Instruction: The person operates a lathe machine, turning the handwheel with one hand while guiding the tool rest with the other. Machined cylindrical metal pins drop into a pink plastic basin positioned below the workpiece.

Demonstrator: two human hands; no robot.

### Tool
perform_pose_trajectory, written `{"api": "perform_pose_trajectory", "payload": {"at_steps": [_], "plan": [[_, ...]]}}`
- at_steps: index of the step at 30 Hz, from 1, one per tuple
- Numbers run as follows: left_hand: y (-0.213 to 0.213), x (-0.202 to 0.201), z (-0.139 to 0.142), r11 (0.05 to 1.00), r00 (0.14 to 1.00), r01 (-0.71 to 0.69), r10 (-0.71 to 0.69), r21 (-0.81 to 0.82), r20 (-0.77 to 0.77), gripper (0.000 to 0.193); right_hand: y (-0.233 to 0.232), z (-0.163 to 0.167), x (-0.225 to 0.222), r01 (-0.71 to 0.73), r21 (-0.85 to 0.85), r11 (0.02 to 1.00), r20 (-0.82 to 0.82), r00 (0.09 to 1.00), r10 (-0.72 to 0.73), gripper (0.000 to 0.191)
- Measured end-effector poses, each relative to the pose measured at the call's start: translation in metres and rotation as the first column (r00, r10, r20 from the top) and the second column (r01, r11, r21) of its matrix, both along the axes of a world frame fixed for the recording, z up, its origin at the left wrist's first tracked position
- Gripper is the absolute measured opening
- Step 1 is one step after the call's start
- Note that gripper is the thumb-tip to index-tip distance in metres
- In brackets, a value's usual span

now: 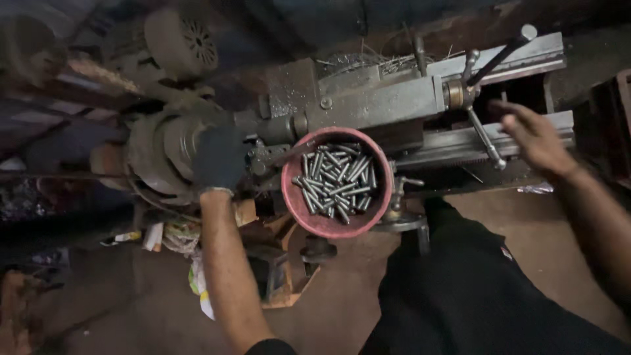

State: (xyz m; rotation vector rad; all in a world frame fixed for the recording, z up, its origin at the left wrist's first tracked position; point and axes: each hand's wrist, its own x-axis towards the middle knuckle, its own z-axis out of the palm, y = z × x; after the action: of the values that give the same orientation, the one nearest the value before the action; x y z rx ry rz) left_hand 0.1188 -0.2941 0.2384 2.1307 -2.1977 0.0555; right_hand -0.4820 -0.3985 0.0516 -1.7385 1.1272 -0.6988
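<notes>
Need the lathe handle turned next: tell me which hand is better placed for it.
Probably the right hand: it hovers open beside the spoked handle, not touching. The gloved left hand is at the chuck, far across.

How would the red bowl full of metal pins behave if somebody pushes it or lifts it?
The red bowl is heaped with short steel pins, so it is probably heavy for its size. It seems to rest on the lathe edge, so a push might tip it. The round pins would likely roll and scatter.
</notes>
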Motion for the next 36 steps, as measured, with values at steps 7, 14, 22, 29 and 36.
{"api": "perform_pose_trajectory", "payload": {"at_steps": [7, 14, 22, 29, 36], "plan": [[0.152, -0.009, -0.094, 0.903, 0.952, -0.283, 0.305, -0.325, 0.020, 0.031, 0.021, 0.039, 0.045, -0.109, 0.664, 0.740, 0.308, 0.941, -0.138, 0.056], [0.303, -0.062, -0.255, 0.815, 0.962, -0.271, 0.209, 0.513, 0.176, 0.061, 0.041, 0.096, 0.073, 0.218, 0.744, 0.632, 0.058, 0.921, -0.386, 0.037], [0.318, -0.164, -0.291, 0.993, 0.872, -0.050, 0.094, 0.104, -0.480, 0.066, 0.042, 0.094, 0.073, 0.249, 0.667, 0.702, 0.025, 0.935, -0.355, 0.042], [0.308, -0.125, -0.272, 0.809, -0.306, -0.306, 0.415, 0.502, -0.857, 0.036, 0.038, 0.092, 0.070, 0.261, 0.487, 0.833, -0.118, 0.965, -0.234, 0.038], [0.272, -0.156, -0.184, 0.676, 0.234, -0.645, 0.619, 0.356, -0.750, 0.045, 0.037, 0.088, 0.072, 0.259, 0.314, 0.914, -0.309, 0.938, -0.159, 0.040]]}}
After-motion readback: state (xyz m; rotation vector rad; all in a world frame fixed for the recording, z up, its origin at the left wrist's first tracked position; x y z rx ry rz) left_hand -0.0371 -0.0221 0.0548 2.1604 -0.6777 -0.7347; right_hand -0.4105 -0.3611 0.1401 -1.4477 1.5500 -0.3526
